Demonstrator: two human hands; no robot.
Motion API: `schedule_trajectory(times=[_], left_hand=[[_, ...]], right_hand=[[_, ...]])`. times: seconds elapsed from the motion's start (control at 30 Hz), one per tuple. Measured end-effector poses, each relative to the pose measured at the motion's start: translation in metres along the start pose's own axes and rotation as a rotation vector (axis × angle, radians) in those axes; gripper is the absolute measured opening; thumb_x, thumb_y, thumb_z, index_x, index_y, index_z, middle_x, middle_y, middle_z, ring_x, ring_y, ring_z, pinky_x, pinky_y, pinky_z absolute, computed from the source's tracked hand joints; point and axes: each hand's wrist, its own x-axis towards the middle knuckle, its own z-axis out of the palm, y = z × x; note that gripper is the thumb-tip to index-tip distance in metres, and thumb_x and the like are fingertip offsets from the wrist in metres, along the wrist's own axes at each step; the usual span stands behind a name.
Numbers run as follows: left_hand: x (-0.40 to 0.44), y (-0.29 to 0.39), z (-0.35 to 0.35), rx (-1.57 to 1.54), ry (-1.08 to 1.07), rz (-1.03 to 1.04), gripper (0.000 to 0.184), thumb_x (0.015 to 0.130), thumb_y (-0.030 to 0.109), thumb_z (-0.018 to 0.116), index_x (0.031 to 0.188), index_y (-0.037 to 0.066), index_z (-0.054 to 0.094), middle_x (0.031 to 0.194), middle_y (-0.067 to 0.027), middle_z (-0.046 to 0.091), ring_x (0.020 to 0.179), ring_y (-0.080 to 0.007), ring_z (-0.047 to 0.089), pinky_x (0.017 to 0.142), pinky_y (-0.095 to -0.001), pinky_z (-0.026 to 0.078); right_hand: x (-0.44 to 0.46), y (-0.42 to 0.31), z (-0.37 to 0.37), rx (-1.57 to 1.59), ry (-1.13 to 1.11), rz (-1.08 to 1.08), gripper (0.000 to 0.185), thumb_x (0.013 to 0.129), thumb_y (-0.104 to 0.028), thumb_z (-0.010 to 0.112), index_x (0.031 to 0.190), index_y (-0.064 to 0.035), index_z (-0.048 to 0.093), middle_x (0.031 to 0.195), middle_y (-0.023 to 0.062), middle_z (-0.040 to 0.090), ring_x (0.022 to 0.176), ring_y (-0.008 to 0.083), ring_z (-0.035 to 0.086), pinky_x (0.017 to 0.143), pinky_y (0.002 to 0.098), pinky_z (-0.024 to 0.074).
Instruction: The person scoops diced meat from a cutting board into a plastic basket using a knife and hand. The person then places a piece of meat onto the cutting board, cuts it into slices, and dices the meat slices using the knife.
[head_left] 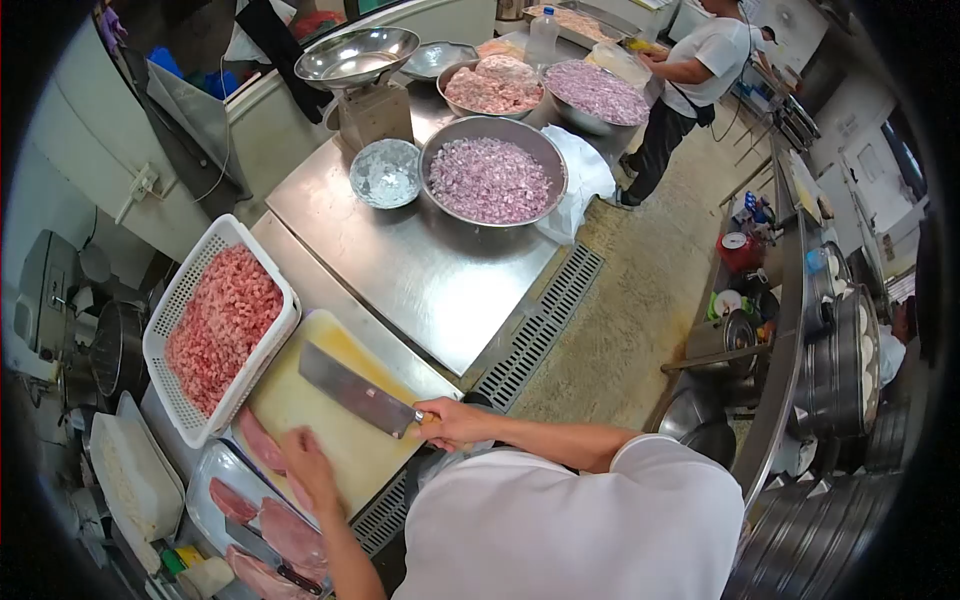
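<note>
My right hand (452,422) is closed round the wooden handle of a cleaver (355,388). Its broad blade extends left above the pale yellow cutting board (325,450); whether it touches the board I cannot tell. At the board's near left edge, my left hand (308,465) is closed on a long strip of raw pink meat (262,440), the fingers slightly blurred and partly covering it. Beside that hand, a tray (206,470) bears several slabs of raw meat (292,533) and a knife with a dark handle (298,578).
A white basket of ground meat (288,318) stands left of the board. Beyond are a bowl of chopped purplish pieces (490,180), a small metal bowl (385,174) and a scale (372,118). A person (700,70) stands at the far right end of the table.
</note>
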Motion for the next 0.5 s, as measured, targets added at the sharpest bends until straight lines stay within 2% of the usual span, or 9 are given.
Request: schedule_trajectory(times=[0.07, 0.1, 0.13, 0.2, 0.27, 0.33, 0.4, 0.47, 0.5], left_hand=[[0.061, -0.048, -0.021, -0.056, 0.028, -0.011, 0.021, 0.096, 0.003, 0.059, 0.115, -0.005, 0.066, 0.108, -0.0230, 0.069, 0.098, -0.0374, 0.067, 0.089, -0.0425, 0.052], [0.097, -0.012, -0.046, -0.238, 0.114, -0.210, 0.028, 0.100, 0.009, 0.058, 0.124, -0.004, 0.064, 0.119, -0.0244, 0.067, 0.106, -0.0386, 0.067, 0.091, -0.0407, 0.053], [0.133, -0.051, -0.044, -0.141, 0.229, 0.062, 0.032, 0.102, 0.014, 0.058, 0.129, -0.004, 0.063, 0.125, -0.0260, 0.065, 0.117, -0.0402, 0.064, 0.100, -0.0441, 0.049], [0.178, -0.065, -0.050, 0.189, 0.339, 0.358, 0.036, 0.103, 0.017, 0.058, 0.132, -0.004, 0.063, 0.130, -0.0251, 0.065, 0.127, -0.0402, 0.058, 0.110, -0.0488, 0.042], [0.190, -0.021, -0.047, 0.120, 0.199, 0.406, 0.048, 0.106, 0.024, 0.055, 0.145, -0.004, 0.055, 0.148, -0.0243, 0.056, 0.138, -0.0402, 0.051, 0.118, -0.0460, 0.037], [0.160, 0.057, -0.034, -0.186, 0.057, 0.501, 0.054, 0.104, 0.025, 0.057, 0.151, 0.000, 0.050, 0.154, -0.0237, 0.050, 0.146, -0.0397, 0.042, 0.124, -0.0475, 0.028], [0.155, 0.074, -0.015, -0.102, 0.035, 0.652, 0.064, 0.104, 0.024, 0.048, 0.162, 0.003, 0.032, 0.170, -0.0200, 0.028, 0.156, -0.0453, 0.024, 0.127, -0.0523, 0.018], [0.170, 0.072, -0.020, -0.154, 0.146, 0.605, 0.061, 0.106, 0.029, 0.048, 0.160, 0.003, 0.036, 0.166, -0.0235, 0.033, 0.152, -0.0521, 0.026, 0.126, -0.0567, 0.018], [0.187, 0.056, -0.025, -0.076, 0.236, 0.601, 0.061, 0.106, 0.030, 0.048, 0.160, 0.002, 0.037, 0.165, -0.0237, 0.036, 0.151, -0.0530, 0.028, 0.126, -0.0581, 0.019]], right_hand=[[-0.005, -0.020, 0.008, -0.039, -0.016, -0.047, 0.031, 0.103, -0.032, 0.067, 0.108, -0.0031, 0.058, 0.065, 0.0007, 0.054, 0.050, 0.0102, 0.053, 0.046, 0.0293, 0.0438], [-0.004, -0.036, 0.014, -0.065, -0.029, -0.063, 0.028, 0.104, -0.029, 0.065, 0.112, -0.0030, 0.059, 0.064, 0.0004, 0.054, 0.050, 0.0101, 0.053, 0.048, 0.0294, 0.0446], [0.001, -0.045, 0.020, -0.087, -0.047, -0.075, 0.026, 0.106, -0.027, 0.062, 0.115, -0.0029, 0.059, 0.064, 0.0000, 0.055, 0.050, 0.0099, 0.052, 0.049, 0.0295, 0.0454], [0.019, -0.073, 0.040, 0.030, -0.059, -0.171, 0.032, 0.110, -0.035, 0.053, 0.114, -0.0044, 0.058, 0.063, 0.0001, 0.054, 0.051, 0.0097, 0.054, 0.049, 0.0283, 0.0454], [0.058, -0.083, 0.056, -0.041, 0.003, -0.317, 0.037, 0.111, -0.043, 0.050, 0.108, -0.0069, 0.056, 0.065, 0.0009, 0.055, 0.052, 0.0101, 0.056, 0.049, 0.0279, 0.0469], [0.077, -0.099, 0.074, 0.085, 0.024, -0.350, 0.040, 0.111, -0.048, 0.049, 0.101, -0.0095, 0.054, 0.068, 0.0024, 0.058, 0.054, 0.0114, 0.057, 0.050, 0.0282, 0.0488], [0.084, -0.107, 0.083, 0.125, -0.013, -0.375, 0.044, 0.110, -0.053, 0.047, 0.097, -0.0117, 0.053, 0.069, 0.0024, 0.059, 0.054, 0.0129, 0.059, 0.049, 0.0284, 0.0501], [0.077, -0.113, 0.083, 0.115, -0.028, -0.378, 0.040, 0.109, -0.051, 0.051, 0.108, -0.0111, 0.053, 0.068, 0.0019, 0.058, 0.052, 0.0107, 0.058, 0.047, 0.0273, 0.0491], [0.069, -0.116, 0.080, 0.122, -0.066, -0.379, 0.039, 0.109, -0.049, 0.052, 0.105, -0.0103, 0.052, 0.068, 0.0012, 0.057, 0.052, 0.0104, 0.057, 0.048, 0.0265, 0.0486]])
